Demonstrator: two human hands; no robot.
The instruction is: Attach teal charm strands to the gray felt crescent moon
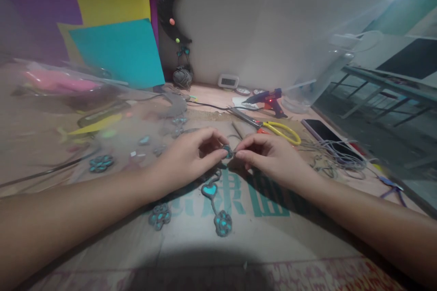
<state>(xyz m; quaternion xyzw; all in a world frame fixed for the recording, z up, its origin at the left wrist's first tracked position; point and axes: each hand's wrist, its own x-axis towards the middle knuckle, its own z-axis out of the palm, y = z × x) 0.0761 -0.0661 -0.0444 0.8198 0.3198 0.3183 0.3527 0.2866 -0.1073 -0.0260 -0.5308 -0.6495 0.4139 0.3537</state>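
Observation:
Both hands meet at the middle of the cardboard work surface. My left hand pinches a small teal and grey felt piece between thumb and fingers. My right hand is closed in a pinch right beside that piece, fingertips touching it. Below the hands lies a string with a teal heart and a teal paw shape. Another paw shape lies to its left.
Yellow-handled scissors and a blue glue gun lie behind the hands. A phone and tangled cord sit at right. Coloured paper sheets lean against the wall at back left. A further paw shape lies at left.

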